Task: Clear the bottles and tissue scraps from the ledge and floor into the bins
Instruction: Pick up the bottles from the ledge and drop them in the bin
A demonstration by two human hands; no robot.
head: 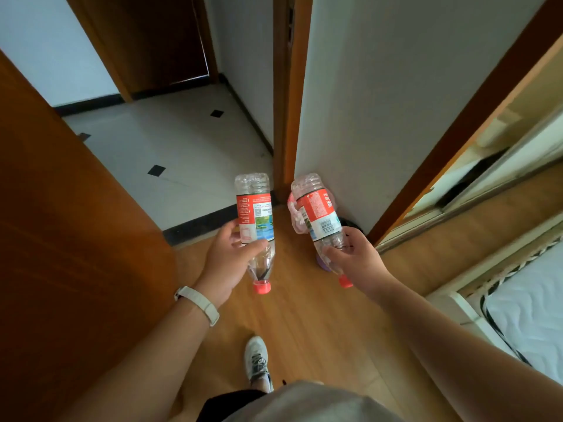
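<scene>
bottles, both clear with red caps (261,287): left bottle (254,214) in the left hand (225,263), right bottle (320,214) in the right hand (356,260), fingers curled round each near the neck, at 12 o'clock above the wood floor (304,324). pale tiles (170,141) at 11 o'clock, mattress (530,306) at 4. red labels (248,208), a barcode (326,226); print unreadable.
</scene>
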